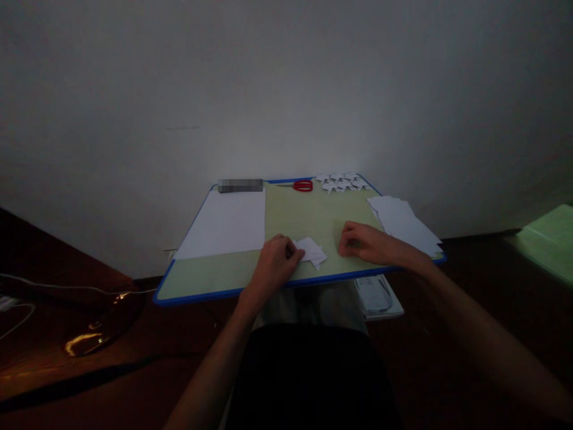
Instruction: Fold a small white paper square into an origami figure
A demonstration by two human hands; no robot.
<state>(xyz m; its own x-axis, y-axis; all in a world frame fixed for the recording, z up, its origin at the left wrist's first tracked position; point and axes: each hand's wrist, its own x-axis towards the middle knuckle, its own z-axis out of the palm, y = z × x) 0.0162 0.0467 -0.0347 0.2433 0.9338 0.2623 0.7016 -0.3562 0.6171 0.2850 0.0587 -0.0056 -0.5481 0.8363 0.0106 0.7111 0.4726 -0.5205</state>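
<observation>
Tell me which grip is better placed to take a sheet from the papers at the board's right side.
Probably the right grip: it is nearer the loose papers, and nothing shows in it. The left grip is on the folded paper.

folded paper (313, 252): white | tabletop (308, 212): pale green | table edge (197, 298): blue | scissors handles (303, 189): red

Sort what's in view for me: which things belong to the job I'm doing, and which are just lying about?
Likely part of the job:
- folded paper at your left hand
- small folded pieces, back right
- loose sheets, right

Probably lying about:
- white cable, lower left
- white item below the table

Unclear: untouched scissors
</observation>
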